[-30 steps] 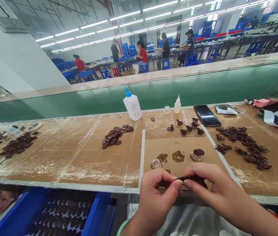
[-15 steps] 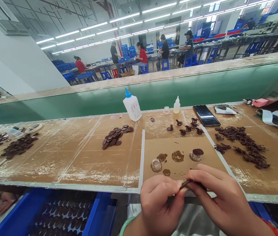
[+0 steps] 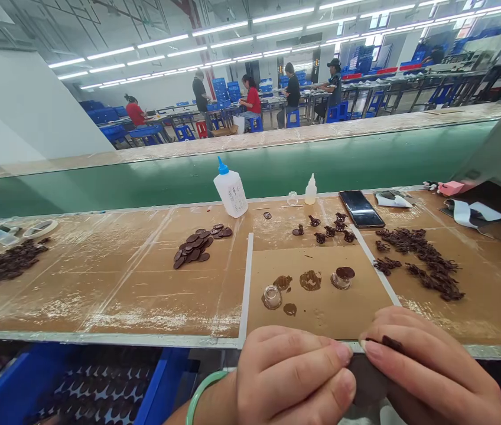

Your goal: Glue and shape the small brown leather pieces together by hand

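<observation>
My left hand (image 3: 295, 378) and my right hand (image 3: 436, 369) meet at the table's near edge, pinching a thin dark brown disc (image 3: 368, 381) between them. Left thumb and forefinger grip its left rim; right fingers cover its other side. A small dark piece (image 3: 392, 343) pokes out between the right fingers, its kind unclear. Beyond the hands, a clear cup (image 3: 272, 297) stands beside brown wet patches (image 3: 310, 280). A second small clear cup (image 3: 341, 281) has a dark disc (image 3: 345, 273) on top. Several small dark figures (image 3: 330, 229) stand farther back.
Stacked dark discs (image 3: 192, 245) lie left of the cardboard mat. Dark branching pieces (image 3: 428, 254) are heaped right. A blue-capped bottle (image 3: 231, 192), a small dropper bottle (image 3: 311, 190) and a phone (image 3: 361, 208) line the back. A blue crate (image 3: 157, 383) of discs sits below the left edge.
Both hands have come lower and nearer. The disc, seen edge-on before, now turns its flat face toward me. The camera view has shifted slightly right.
</observation>
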`<state>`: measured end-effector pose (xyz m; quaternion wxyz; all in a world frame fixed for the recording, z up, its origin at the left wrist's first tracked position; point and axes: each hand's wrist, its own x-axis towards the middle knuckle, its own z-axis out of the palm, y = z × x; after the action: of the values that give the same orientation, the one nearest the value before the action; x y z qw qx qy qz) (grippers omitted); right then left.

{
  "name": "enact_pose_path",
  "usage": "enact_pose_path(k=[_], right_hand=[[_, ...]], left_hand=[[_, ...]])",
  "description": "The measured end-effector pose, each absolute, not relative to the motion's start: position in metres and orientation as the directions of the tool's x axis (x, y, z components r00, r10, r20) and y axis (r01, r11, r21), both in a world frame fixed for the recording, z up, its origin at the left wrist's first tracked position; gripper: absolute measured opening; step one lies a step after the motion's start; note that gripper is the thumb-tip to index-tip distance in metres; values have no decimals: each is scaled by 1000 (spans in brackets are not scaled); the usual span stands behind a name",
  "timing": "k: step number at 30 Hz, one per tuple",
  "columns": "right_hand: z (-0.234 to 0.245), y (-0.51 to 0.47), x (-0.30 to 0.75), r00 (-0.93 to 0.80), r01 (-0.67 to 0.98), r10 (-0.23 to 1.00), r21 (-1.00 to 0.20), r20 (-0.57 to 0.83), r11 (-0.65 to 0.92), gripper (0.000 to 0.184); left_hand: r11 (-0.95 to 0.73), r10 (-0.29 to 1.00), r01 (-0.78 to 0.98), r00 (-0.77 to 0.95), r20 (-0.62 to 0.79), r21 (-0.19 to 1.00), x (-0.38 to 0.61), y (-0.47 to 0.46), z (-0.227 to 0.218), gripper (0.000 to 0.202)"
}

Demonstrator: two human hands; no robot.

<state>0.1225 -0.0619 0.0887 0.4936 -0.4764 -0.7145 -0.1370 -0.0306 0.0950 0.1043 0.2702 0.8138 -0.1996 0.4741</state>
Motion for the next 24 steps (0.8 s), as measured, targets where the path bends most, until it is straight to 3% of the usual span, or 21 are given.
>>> enact_pose_path(k=[8, 10, 13, 16, 19, 24], right_hand=[[95, -60, 122, -1, 786, 575, -355, 818, 506, 17], [93, -60, 123, 24, 748, 637, -436, 771, 500, 16], [93, -61, 124, 108, 669, 764, -615, 636, 417, 19], [94, -60, 123, 213, 604, 812, -726, 544, 328, 20], [92, -55, 120, 285, 456, 848, -841, 447, 290, 20], [88, -46, 113, 313, 20, 928, -979, 200, 204, 29]], left_hand=[[-685, 33, -612, 517, 855, 396, -30, 87, 102, 48], [-621, 63, -598, 607, 792, 507, -30, 86, 107, 45], [-487, 162, -527, 728, 666, 696, -29, 86, 114, 24], [-427, 252, -461, 766, 592, 778, -26, 87, 113, 14], [-416, 313, -445, 749, 584, 793, -25, 85, 106, 14], [-427, 323, -483, 709, 628, 765, -24, 83, 93, 17]])
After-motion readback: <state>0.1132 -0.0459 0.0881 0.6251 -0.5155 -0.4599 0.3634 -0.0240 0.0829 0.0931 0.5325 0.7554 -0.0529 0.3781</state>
